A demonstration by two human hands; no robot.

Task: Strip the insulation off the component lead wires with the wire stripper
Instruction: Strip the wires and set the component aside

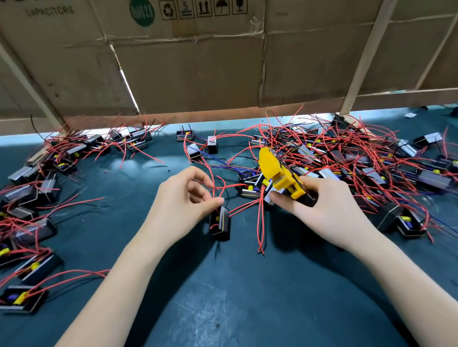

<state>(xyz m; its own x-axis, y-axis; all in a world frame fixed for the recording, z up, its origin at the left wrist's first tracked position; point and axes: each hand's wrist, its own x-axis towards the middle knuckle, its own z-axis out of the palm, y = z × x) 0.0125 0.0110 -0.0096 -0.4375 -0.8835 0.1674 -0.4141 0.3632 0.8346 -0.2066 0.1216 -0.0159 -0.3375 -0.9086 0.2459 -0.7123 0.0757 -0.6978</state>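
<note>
Flattened cardboard boxes walled off the back of a dark green table, probably as a screen for the workspace. Two heaps of small black components with red leads lay on that table: a dense tangle on the right and a looser spread on the left, which looked like one pile waiting and one sorted aside, though which was which could not be told. Between them, near the middle, one component hung or stood just under the left hand, whose thumb and forefinger pinched its red lead wire close above the body, apparently to hold the lead up and steady so its end could be offered to the tool. The right hand was wrapped around the handles of the yellow wire stripper, head pointing up and away toward the tangle, fingers curled on the grips so a squeeze could follow at once. Whether the tool's head was open or closed could not be made out. The two hands sat near each other but apart, the lead not yet in the stripper, so the stripping of this piece seemed about to begin.
</note>
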